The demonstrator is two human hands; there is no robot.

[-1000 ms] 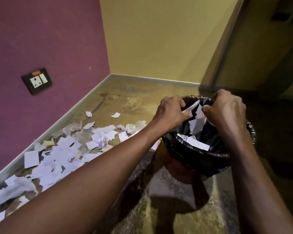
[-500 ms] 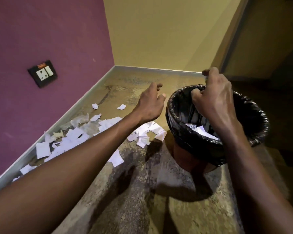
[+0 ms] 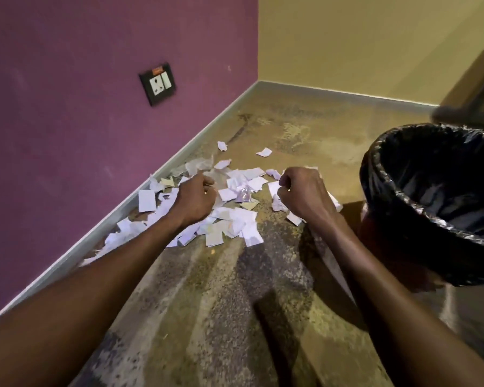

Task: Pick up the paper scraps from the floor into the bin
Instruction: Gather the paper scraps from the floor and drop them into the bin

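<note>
Paper scraps point(image 3: 229, 216), white torn flat pieces, lie heaped on the speckled brown floor point(image 3: 207, 303) by the purple wall's skirting, left of the black-lined round bin point(image 3: 430, 208). Likely featherlight, limp, prone to slipping: pinch edges or rake bunches. Left hand point(image 3: 194, 199) and right hand point(image 3: 302, 191) hover over the heap, fingers curled narrow; whether they hold paper, cannot tell.

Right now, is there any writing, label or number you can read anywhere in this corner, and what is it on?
None can be read.
Switch plate on the purple wall: a small orange tag at its top, too blurred to read.
Paper scraps on the floor: they look blank; any print is too small to tell.
Black bin liner: no label visible.
</note>
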